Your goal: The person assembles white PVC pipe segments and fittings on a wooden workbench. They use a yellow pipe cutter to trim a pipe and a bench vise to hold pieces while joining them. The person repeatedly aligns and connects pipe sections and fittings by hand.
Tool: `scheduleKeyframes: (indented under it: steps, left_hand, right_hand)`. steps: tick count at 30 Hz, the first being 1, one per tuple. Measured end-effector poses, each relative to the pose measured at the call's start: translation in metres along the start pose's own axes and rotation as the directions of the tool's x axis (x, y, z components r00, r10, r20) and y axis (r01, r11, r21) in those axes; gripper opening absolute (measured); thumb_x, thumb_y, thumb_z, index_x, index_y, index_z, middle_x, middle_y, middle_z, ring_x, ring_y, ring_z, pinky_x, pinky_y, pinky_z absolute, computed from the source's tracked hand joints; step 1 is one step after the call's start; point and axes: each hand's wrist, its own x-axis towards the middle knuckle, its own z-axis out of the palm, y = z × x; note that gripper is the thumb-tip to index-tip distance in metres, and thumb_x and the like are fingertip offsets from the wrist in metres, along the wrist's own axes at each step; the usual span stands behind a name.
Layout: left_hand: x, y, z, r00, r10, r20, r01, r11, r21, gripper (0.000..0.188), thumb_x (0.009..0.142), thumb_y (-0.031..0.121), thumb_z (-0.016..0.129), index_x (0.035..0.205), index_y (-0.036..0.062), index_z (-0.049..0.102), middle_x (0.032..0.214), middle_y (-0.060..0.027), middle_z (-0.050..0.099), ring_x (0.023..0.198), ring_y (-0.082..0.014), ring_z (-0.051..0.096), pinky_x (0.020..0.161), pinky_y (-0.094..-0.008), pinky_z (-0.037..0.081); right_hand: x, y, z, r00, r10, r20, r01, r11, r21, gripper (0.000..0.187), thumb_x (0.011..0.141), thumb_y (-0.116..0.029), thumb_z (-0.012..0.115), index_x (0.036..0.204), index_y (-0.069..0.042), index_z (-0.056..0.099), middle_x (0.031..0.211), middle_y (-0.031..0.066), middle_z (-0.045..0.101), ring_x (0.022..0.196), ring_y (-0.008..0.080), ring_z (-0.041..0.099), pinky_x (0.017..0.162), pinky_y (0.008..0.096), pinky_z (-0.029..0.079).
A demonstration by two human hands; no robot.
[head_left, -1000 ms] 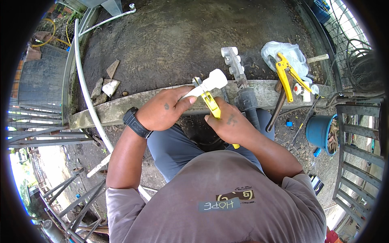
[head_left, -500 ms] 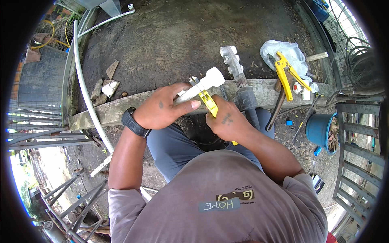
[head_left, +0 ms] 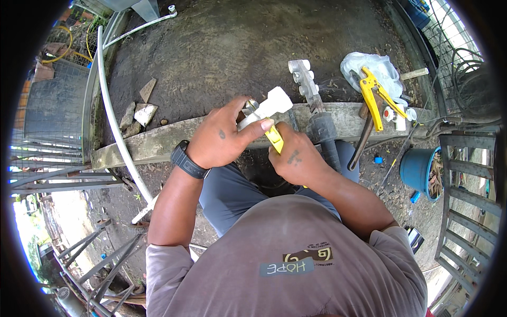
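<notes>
My left hand [head_left: 224,132] is wrapped round a white plastic pipe piece [head_left: 245,124] with a wider fitting [head_left: 278,103] at its far right end. My right hand [head_left: 294,157] grips a yellow utility knife [head_left: 275,138]. The blade lies across the white pipe just below the fitting, and my left thumb presses close to where knife and pipe meet. Right of my hands, a grey tool [head_left: 304,79] with white round sockets and a thick dark handle [head_left: 323,132] leans over the wooden beam [head_left: 158,136]. My fingers hide part of the pipe.
On the beam's right part are a yellow pipe cutter [head_left: 371,100], a clear plastic bag [head_left: 353,63], a hammer [head_left: 364,138] and white fittings [head_left: 400,123]. A blue bucket [head_left: 416,171] stands at right. A long white pipe [head_left: 112,119] runs along the left.
My left hand has slid right along the pipe, toward the fitting and the knife. The blade sits lower over the pipe; my right hand has barely moved.
</notes>
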Motion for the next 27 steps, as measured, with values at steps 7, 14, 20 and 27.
scheduleKeyframes:
  steps: [7,14,20,27]
  left_hand:
    - [0.0,0.005,-0.005,1.0,0.015,-0.025,-0.016,1.0,-0.017,0.06,0.097,0.045,0.072,0.125,-0.0077,0.064,0.089,-0.022,0.067,0.076,-0.0265,0.062,0.073,-0.0387,0.051]
    - [-0.005,-0.002,-0.01,0.984,0.114,-0.139,-0.116,0.993,-0.01,0.06,0.094,0.043,0.077,0.12,-0.01,0.065,0.081,-0.0265,0.068,0.074,-0.04,0.071,0.068,-0.0446,0.054]
    - [-0.018,0.002,-0.026,0.994,0.025,-0.103,-0.027,1.0,-0.015,0.054,0.093,0.036,0.077,0.123,-0.0076,0.064,0.083,-0.0183,0.068,0.07,-0.0222,0.06,0.066,-0.0364,0.048]
    - [-0.021,0.001,-0.03,0.994,0.057,-0.09,-0.06,0.998,-0.028,0.054,0.093,0.035,0.077,0.123,-0.0074,0.063,0.088,-0.0183,0.068,0.074,-0.022,0.061,0.069,-0.0373,0.049]
  right_hand:
    - [0.003,-0.012,-0.007,0.999,0.031,0.026,-0.031,1.0,0.0,0.028,0.085,-0.011,0.068,0.104,0.005,0.055,0.086,0.0331,0.068,0.087,0.0539,0.068,0.08,0.0586,0.054]
    - [-0.005,-0.008,-0.011,0.985,0.077,0.154,-0.083,0.996,0.034,0.046,0.086,-0.015,0.071,0.124,0.007,0.055,0.12,0.0335,0.065,0.118,0.0509,0.061,0.099,0.054,0.049]
    - [-0.018,0.007,0.002,0.981,0.078,0.177,-0.097,0.99,0.105,0.072,0.088,-0.022,0.077,0.146,0.005,0.044,0.129,0.0321,0.063,0.127,0.0505,0.059,0.107,0.0506,0.048]
    - [-0.014,0.006,0.006,0.991,-0.007,0.135,-0.006,0.996,0.094,0.062,0.088,-0.023,0.077,0.137,0.005,0.051,0.123,0.0328,0.066,0.117,0.0505,0.064,0.101,0.0525,0.05]
